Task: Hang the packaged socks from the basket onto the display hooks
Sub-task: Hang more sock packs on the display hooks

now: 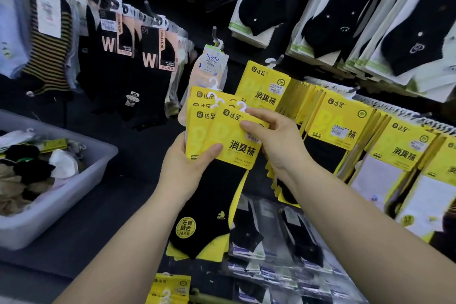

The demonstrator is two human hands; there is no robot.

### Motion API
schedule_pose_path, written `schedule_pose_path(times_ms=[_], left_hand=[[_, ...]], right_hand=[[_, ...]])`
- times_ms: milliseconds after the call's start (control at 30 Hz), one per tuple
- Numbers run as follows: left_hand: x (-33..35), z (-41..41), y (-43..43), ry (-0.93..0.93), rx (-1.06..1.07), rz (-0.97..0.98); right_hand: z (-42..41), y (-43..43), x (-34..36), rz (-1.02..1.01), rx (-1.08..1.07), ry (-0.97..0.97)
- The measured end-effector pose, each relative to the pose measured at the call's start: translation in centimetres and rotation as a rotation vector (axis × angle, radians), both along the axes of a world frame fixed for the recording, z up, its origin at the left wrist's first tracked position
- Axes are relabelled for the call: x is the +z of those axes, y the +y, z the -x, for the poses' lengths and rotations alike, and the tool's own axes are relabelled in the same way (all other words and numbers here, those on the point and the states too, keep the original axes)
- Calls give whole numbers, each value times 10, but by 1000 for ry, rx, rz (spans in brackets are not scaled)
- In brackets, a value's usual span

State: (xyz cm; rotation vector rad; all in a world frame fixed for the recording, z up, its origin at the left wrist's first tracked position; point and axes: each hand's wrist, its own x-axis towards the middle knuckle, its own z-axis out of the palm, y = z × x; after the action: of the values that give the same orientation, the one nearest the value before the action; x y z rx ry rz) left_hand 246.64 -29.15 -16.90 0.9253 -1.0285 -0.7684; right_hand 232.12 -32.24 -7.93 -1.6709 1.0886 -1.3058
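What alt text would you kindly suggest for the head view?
The left hand grips a fanned stack of yellow sock packs while the right hand pinches the front pack, before hooks hung with socks. A grey sock basket sits left.

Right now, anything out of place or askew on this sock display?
One yellow pack lies loose at the bottom edge, off any hook. The fanned packs in the left hand sit unevenly; the right hand pinches the front pack. Socks in the basket are a jumble. No damage visible.

Head-worn, downward, near packaged socks (pixel 232 137)
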Motion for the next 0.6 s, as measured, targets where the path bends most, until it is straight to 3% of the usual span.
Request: schedule_pose_path(times_ms=[300,600], left_hand=[[-15,-13,-10,27,90,-40],[-20,-28,-16,-36,162,-105]], right_hand=[[16,-33,41,75,-249,-142],[-4,-79,71,168,-368,-18]])
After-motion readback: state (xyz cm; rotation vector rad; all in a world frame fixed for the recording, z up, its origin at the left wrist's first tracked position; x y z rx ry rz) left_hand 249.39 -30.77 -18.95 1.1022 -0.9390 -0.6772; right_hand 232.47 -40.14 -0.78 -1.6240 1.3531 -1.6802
